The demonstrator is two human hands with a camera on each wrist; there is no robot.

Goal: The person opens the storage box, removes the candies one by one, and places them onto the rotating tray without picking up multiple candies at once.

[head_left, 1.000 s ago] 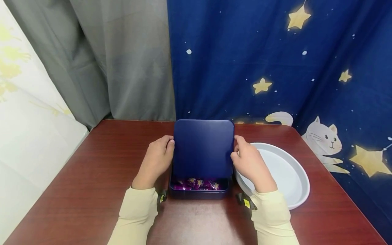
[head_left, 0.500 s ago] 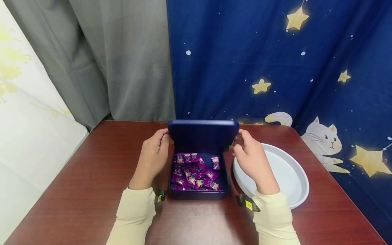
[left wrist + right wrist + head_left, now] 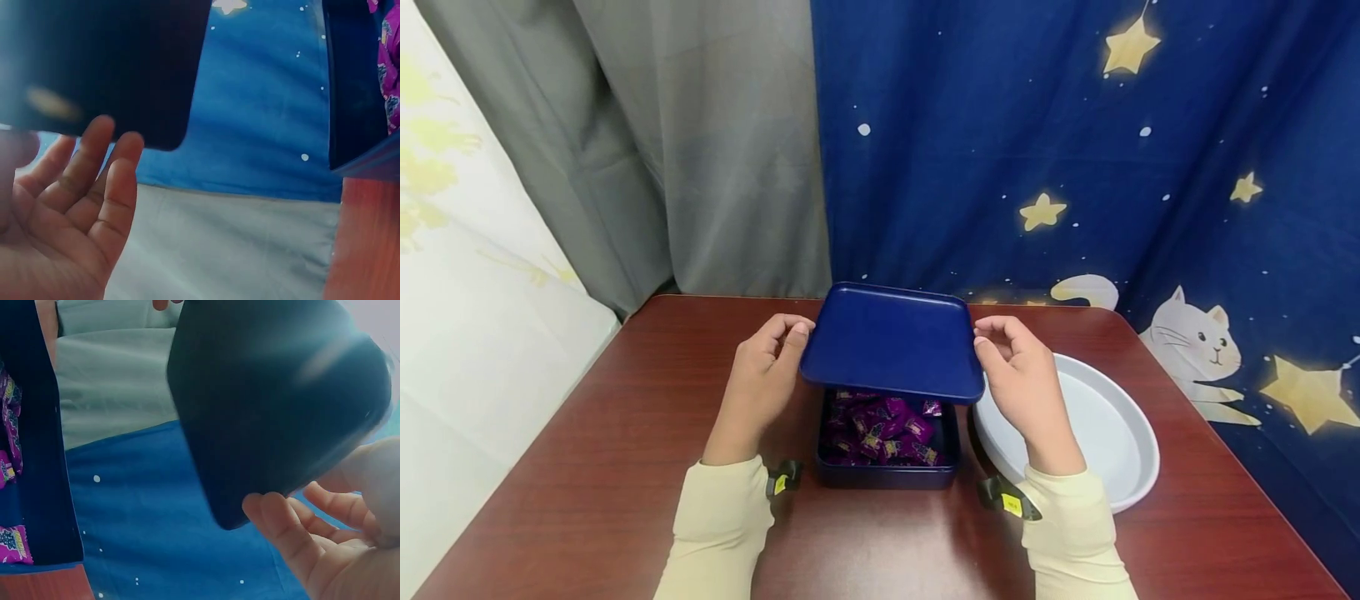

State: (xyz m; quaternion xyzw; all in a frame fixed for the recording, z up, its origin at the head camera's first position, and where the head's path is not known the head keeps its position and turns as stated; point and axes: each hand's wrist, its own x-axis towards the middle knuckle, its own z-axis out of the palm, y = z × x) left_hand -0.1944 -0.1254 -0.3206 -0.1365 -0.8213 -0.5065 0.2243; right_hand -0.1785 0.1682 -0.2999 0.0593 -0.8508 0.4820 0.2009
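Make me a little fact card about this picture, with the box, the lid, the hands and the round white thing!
Box: dark blue, open, on the brown table
Inside: a pile of purple wrapped packets, too overlapped to count
Lid: dark blue, off the box, held up at a tilt
Left hand: pinches the lid's left edge
Right hand: pinches the lid's right edge
Round white tray: right of the box, partly hidden by the right hand
Behind: grey curtain and starry blue curtain

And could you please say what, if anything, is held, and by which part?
The blue lid, gripped at opposite side edges by the left hand and right hand.
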